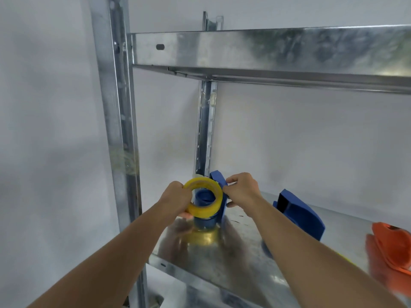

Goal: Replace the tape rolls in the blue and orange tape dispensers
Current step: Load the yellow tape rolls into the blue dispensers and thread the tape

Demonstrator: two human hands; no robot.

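Light: bright, even and diffuse; its source could not be told.
Shadows: soft grey patches lay on the wall (55,134).
Glare: the shelf (222,258) mirrored yellow and skin tones.
Blur: slight softness throughout.
Distortion: the upright (115,107) leaned and bowed.

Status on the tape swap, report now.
Left hand gripping yellow tape roll over blue dispenser hub. Right hand pinching blue dispenser side plate. Orange dispenser untouched, far right. Nothing blocking.
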